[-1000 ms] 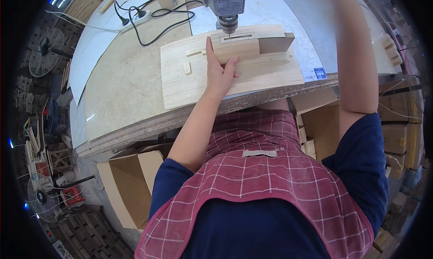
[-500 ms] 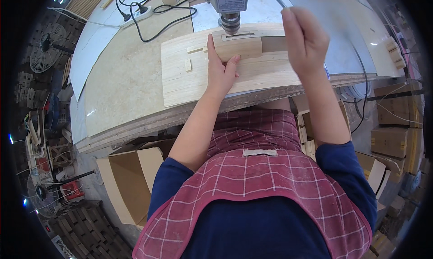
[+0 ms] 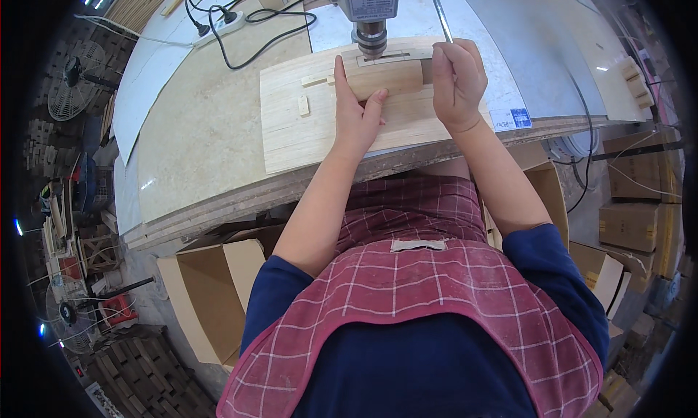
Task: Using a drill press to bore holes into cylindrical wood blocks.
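A person in a checked apron (image 3: 429, 280) is working a bench drill (image 3: 369, 0), the right hand (image 3: 459, 83) closing in a fist around the end of its lever (image 3: 441, 16). A second ago that arm was reaching high past the machine; now the fist is sitting low, over the board's right half, and the lever is slanting down toward the bench's near edge. The chuck (image 3: 369, 41) is riding lower over the wood than before, and the bit, earlier showing below it, is no longer standing out clearly. That change is suggesting the drill is now being fed downward, though contact cannot be told.

The left hand (image 3: 356, 111) is keeping its place, holding the block (image 3: 396, 80) with thumb and forefinger spread wide: the thumb is resting on the near side, the forefinger is pointing along the left end. The block is lying on the far half of a pale board (image 3: 291, 138), which is stretching along the near edge of the bench (image 3: 196, 138). A dark slot (image 3: 396, 55) is showing beside the chuck. 2 small pieces (image 3: 304, 106) are lying toward the board's left edge, 1 just beside the forefinger.
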Action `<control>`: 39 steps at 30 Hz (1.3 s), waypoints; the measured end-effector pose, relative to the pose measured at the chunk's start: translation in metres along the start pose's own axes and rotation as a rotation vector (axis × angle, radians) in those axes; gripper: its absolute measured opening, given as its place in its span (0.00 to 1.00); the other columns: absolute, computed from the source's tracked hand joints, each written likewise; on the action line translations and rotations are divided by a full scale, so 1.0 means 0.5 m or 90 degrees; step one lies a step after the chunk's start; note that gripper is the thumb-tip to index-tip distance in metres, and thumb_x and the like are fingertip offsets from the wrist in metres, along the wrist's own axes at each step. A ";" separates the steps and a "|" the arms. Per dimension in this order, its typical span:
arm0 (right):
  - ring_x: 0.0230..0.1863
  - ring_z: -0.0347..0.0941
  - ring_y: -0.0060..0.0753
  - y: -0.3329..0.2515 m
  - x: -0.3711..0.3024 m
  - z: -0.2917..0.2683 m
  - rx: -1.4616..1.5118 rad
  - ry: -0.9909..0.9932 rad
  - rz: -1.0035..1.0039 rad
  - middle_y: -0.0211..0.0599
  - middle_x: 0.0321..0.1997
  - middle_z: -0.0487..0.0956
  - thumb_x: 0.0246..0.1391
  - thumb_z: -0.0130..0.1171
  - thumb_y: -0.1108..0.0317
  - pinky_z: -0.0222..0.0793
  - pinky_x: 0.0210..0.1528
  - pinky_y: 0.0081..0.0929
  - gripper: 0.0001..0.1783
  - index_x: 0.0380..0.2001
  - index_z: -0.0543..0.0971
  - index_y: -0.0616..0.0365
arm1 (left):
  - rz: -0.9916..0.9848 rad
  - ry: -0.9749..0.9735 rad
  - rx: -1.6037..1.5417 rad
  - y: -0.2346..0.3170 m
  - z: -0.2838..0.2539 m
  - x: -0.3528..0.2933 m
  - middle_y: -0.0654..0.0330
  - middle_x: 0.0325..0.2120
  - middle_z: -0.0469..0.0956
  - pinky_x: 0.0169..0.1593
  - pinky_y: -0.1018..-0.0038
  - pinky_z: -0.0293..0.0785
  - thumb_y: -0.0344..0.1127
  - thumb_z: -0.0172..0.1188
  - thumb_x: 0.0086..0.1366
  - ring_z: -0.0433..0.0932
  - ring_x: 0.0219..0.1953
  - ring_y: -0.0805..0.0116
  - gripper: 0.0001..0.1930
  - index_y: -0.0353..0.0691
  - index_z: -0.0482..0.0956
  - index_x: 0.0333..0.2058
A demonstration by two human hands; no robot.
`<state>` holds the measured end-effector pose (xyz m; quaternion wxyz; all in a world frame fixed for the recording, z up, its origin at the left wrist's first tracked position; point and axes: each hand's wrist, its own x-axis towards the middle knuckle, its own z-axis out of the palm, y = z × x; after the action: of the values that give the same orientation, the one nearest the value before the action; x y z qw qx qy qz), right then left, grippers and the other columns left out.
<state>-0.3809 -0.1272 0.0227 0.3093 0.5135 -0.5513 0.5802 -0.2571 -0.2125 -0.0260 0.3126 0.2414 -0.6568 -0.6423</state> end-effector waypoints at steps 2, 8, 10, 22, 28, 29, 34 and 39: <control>0.17 0.63 0.29 0.000 0.007 -0.010 0.007 -0.047 0.011 0.36 0.20 0.69 0.46 0.55 0.75 0.58 0.18 0.21 0.02 0.23 0.73 0.62 | -0.002 -0.010 -0.010 0.002 -0.002 -0.001 0.47 0.47 0.61 0.21 0.81 0.70 0.25 0.52 0.55 0.71 0.31 0.71 0.42 0.43 0.31 0.60; 0.20 0.68 0.33 -0.061 0.161 -0.060 -0.163 -0.211 -0.006 0.37 0.20 0.73 0.46 0.58 0.64 0.62 0.21 0.23 0.09 0.26 0.75 0.58 | -0.011 0.007 -0.008 0.000 -0.017 -0.006 0.47 0.50 0.59 0.21 0.81 0.70 0.24 0.53 0.54 0.71 0.31 0.71 0.43 0.42 0.32 0.60; 0.21 0.68 0.39 -0.071 0.254 -0.037 -0.161 -0.190 -0.010 0.43 0.19 0.71 0.48 0.51 0.64 0.61 0.23 0.28 0.11 0.23 0.72 0.62 | -0.018 0.007 -0.007 0.003 -0.020 -0.008 0.47 0.50 0.59 0.22 0.81 0.70 0.24 0.53 0.54 0.71 0.31 0.71 0.43 0.42 0.32 0.60; 0.24 0.65 0.21 0.022 0.353 0.010 0.073 -0.289 0.316 0.30 0.22 0.70 0.54 0.45 0.54 0.62 0.28 0.19 0.19 0.32 0.74 0.60 | -0.016 0.002 0.116 0.008 -0.026 0.005 0.48 0.50 0.64 0.35 0.77 0.73 0.22 0.55 0.51 0.74 0.39 0.67 0.44 0.47 0.37 0.61; 0.33 0.69 0.25 0.177 0.076 -0.099 0.016 -0.546 0.347 0.32 0.30 0.75 0.44 0.60 0.64 0.64 0.36 0.21 0.15 0.35 0.75 0.60 | -0.039 0.018 0.169 0.017 -0.039 0.013 0.50 0.50 0.65 0.36 0.80 0.73 0.19 0.60 0.45 0.72 0.44 0.69 0.45 0.43 0.46 0.60; 0.37 0.67 0.22 0.151 0.047 -0.109 -0.007 -0.617 0.402 0.29 0.32 0.73 0.44 0.61 0.67 0.63 0.42 0.21 0.16 0.38 0.74 0.61 | -0.006 0.027 0.224 0.002 -0.049 0.013 0.51 0.48 0.67 0.36 0.81 0.73 0.19 0.60 0.44 0.73 0.43 0.70 0.45 0.42 0.47 0.60; 0.34 0.68 0.21 0.093 0.013 -0.140 0.070 -0.572 0.522 0.31 0.31 0.75 0.41 0.63 0.66 0.64 0.39 0.20 0.18 0.37 0.74 0.63 | 0.020 0.010 0.272 0.044 -0.121 -0.061 0.52 0.38 0.75 0.33 0.80 0.70 0.29 0.66 0.41 0.74 0.28 0.73 0.45 0.43 0.52 0.59; 0.34 0.67 0.16 0.073 0.002 -0.211 0.228 -0.531 0.677 0.25 0.29 0.74 0.40 0.63 0.72 0.63 0.37 0.17 0.16 0.36 0.74 0.62 | 0.067 0.041 0.036 0.104 -0.206 -0.137 0.60 0.30 0.76 0.29 0.86 0.66 0.23 0.63 0.46 0.69 0.25 0.83 0.37 0.38 0.56 0.56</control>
<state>-0.4416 -0.0338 0.0261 -0.3438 0.3968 -0.6962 0.4895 -0.1316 -0.2316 0.0166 0.3599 0.2362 -0.6760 -0.5981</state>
